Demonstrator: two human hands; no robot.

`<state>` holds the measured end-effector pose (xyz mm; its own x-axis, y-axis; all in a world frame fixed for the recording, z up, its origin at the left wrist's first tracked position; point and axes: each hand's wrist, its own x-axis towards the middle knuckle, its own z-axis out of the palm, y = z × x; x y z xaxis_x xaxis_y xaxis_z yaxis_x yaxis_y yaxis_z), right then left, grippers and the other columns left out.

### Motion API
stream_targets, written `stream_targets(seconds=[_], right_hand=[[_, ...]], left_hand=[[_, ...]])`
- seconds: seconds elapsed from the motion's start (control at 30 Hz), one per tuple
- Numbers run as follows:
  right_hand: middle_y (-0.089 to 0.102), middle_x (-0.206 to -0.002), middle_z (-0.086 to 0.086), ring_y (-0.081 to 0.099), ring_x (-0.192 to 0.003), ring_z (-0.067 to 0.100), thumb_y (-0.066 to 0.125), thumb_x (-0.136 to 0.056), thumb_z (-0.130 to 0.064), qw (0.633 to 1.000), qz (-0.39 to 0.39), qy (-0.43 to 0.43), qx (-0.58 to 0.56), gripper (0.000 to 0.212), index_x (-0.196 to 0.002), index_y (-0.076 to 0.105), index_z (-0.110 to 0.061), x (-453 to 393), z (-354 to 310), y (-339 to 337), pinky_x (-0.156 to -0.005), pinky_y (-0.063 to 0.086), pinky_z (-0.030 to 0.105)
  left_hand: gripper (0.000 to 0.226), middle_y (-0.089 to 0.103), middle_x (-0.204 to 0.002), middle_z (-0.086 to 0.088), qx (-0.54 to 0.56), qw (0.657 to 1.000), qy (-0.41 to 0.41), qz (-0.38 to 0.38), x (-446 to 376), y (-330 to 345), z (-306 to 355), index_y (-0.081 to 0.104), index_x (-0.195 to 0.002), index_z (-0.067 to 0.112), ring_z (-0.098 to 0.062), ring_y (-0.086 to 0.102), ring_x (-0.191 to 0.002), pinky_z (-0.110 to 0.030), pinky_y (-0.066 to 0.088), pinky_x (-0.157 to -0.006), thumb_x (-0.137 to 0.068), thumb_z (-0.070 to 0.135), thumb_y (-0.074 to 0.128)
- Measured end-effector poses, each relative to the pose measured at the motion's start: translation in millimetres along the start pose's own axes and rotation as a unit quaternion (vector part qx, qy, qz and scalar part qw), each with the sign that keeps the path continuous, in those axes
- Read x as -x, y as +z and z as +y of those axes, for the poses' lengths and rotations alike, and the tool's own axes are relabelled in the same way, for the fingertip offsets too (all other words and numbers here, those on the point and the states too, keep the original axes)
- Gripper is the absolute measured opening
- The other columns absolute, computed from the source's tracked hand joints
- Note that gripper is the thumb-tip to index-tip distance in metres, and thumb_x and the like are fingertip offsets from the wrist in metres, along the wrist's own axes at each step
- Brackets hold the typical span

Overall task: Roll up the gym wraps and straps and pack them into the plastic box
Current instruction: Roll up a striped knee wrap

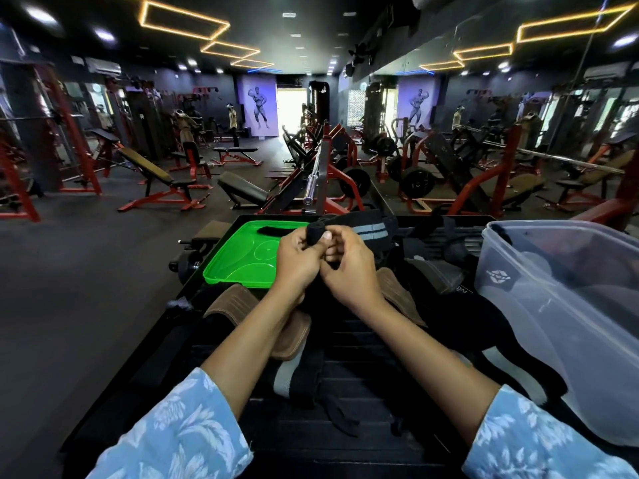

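Both hands, left hand [300, 257] and right hand [349, 264], were clamped together on the wrist wrap [359, 228], its tail trailing far-right, while the plastic box [567, 305] was parked right, nearer the right hand.

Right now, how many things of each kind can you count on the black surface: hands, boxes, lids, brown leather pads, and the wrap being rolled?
Hands: 2 (left hand, right hand)
Clear plastic box: 1
Green lid: 1
Brown leather pads: 3 visible ()
Black wrap with grey stripes, held by both hands: 1
Total: 8
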<state>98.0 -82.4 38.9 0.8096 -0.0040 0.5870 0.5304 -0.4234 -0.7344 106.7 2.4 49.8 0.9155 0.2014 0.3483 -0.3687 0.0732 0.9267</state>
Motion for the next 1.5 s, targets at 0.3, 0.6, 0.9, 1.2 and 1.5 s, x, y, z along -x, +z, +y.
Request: stream_targets(seconds=[0.3,0.6,0.9,1.2,1.5], right_hand=[[0.052,-0.064,-0.003,0.046,-0.056,-0.002,0.059,-0.072,0.010,0.996,0.011,0.068,-0.064,0.027,-0.068,0.048,-0.014,-5,2,-11,-0.057,0.037,0.012],[0.066,-0.086,0.009,0.063,-0.077,0.015,0.056,-0.072,0.016,0.990,-0.049,0.042,-0.121,0.028,-0.094,0.061,-0.001,-1,0,-6,-0.073,0.051,0.030],[0.061,-0.067,-0.001,0.055,-0.060,0.001,0.069,-0.071,0.007,0.994,0.017,0.047,-0.099,0.022,-0.079,0.060,-0.011,-2,-2,-9,-0.060,0.045,0.016],[0.055,-0.068,-0.004,0.050,-0.062,0.003,0.076,-0.067,0.006,0.988,-0.049,0.066,-0.133,0.035,-0.074,0.053,-0.019,-7,-2,-12,-0.060,0.044,0.011],[0.062,-0.079,0.020,0.057,-0.074,0.021,0.065,-0.071,0.017,0.973,-0.108,0.094,-0.183,0.021,-0.083,0.063,0.000,-12,-3,-26,-0.069,0.049,0.024]], left_hand=[[0.011,0.059,-0.068,0.005,-0.092,0.990,0.084,-0.061,6,6,-1,0.062,-0.078,0.011,0.008,0.054,-0.056,-0.010,0.042,-0.060,-0.082,0.002,0.066],[0.019,0.063,-0.088,-0.001,-0.053,0.996,0.060,-0.037,2,3,-1,0.063,-0.105,-0.003,0.011,0.057,-0.063,-0.019,0.046,-0.077,-0.087,-0.002,0.057],[0.029,0.062,-0.108,-0.003,0.025,0.991,0.028,-0.125,8,4,10,0.060,-0.113,0.013,-0.006,0.058,-0.097,-0.019,0.044,-0.091,-0.087,0.022,0.053],[0.034,0.063,-0.102,-0.002,0.031,0.995,0.062,-0.072,6,3,8,0.059,-0.112,0.007,0.010,0.060,-0.087,-0.007,0.043,-0.078,-0.081,0.015,0.045],[0.022,0.065,-0.092,0.000,0.052,0.988,0.015,-0.143,3,0,5,0.059,-0.101,0.013,-0.001,0.062,-0.080,-0.014,0.048,-0.079,-0.080,0.007,0.059]])
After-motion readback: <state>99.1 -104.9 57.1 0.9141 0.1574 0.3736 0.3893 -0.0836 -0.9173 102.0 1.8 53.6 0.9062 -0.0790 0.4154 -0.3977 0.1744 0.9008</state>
